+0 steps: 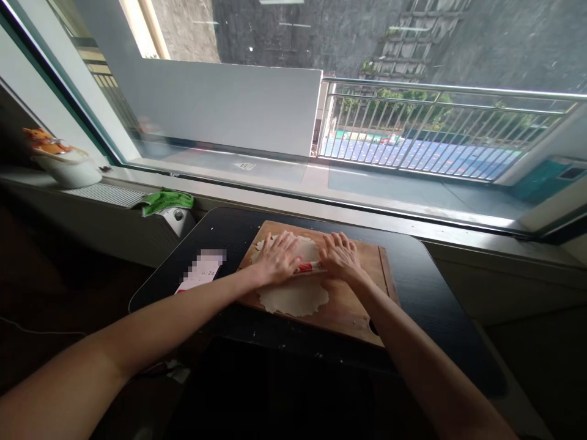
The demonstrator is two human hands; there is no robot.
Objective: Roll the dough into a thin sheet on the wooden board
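A thin, uneven-edged sheet of dough point(294, 297) lies on a wooden cutting board point(355, 305). Across it rests a rolling pin point(308, 267), pale with a red mark in its middle; its ends are hidden under my hands. My left hand point(277, 260) presses flat on the pin's left part, fingers stretched forward over the dough. On the right part lies my right hand point(342, 255), palm down with its fingers extended, partly above bare board. Dough shows both beyond and in front of the pin.
The board sits on a black table point(422, 293) against a window sill point(293, 198). A phone point(202, 272) lies left of the board. Farther left are a green cloth point(167, 200) and a white pot point(68, 168) with an orange figure. Outside the glass is a metal railing point(435, 131).
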